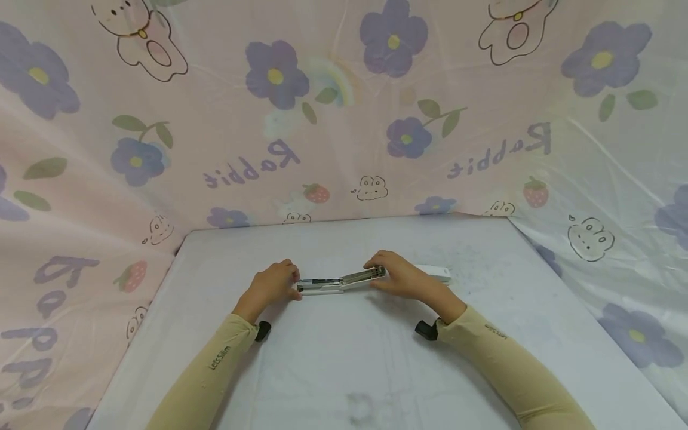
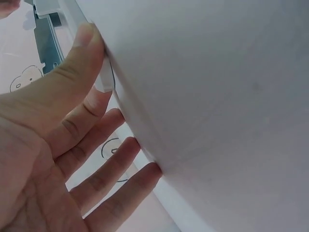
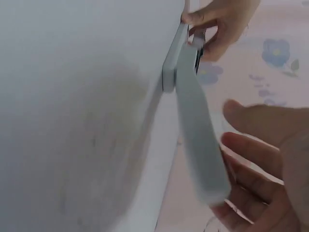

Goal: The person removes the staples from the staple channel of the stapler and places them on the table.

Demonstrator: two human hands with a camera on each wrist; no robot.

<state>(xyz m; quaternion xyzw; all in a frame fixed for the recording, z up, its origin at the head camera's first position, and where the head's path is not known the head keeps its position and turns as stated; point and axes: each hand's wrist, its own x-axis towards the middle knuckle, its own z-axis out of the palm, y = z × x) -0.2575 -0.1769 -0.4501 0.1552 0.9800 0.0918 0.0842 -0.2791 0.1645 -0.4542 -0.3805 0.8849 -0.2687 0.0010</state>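
A white stapler lies folded wide apart on the table, its metal magazine facing up and its other arm slanting slightly up to the right. My left hand pinches the left end between thumb and fingers; in the left wrist view the other fingers rest their tips at the table edge. Around the right end is my right hand, with the thumb apart from the arm and some fingers behind it. Whether those fingers touch it is hidden.
A white, flat-sided object lies on the table just behind my right hand. The white table meets a hanging cloth with flowers and rabbits along its back edge.
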